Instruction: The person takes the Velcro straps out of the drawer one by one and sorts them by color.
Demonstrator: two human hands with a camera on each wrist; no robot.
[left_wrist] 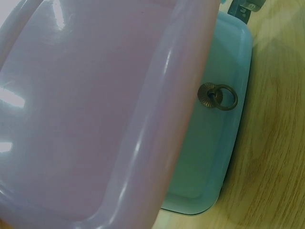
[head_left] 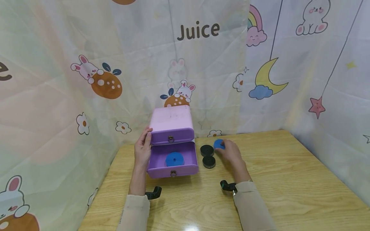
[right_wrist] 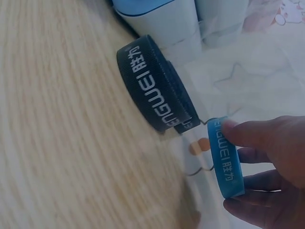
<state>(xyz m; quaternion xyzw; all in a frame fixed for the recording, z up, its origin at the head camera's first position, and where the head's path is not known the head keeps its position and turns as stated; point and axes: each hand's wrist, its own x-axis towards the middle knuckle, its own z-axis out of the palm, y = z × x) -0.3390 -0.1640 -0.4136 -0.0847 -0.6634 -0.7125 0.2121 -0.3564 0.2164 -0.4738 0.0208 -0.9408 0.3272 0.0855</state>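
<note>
Blue tape roll (head_left: 218, 144) is pinched at its rim between the right hand's (head_left: 232, 154) thumb and fingers. Uneven pressure could let it slip; a leftward sweep could knock the black rolls (head_left: 207, 150) just left of those fingers. Left hand (head_left: 142, 150) touches the drawer box (head_left: 171, 117); whether its fingers grip cannot be told.

From my end I see a wood-grain table (head_left: 289, 183) and, behind it, a pale cloth (head_left: 144, 41) printed with rabbits (head_left: 86, 69), flowers (head_left: 123, 127) and a yellow moon (head_left: 263, 73)
</note>
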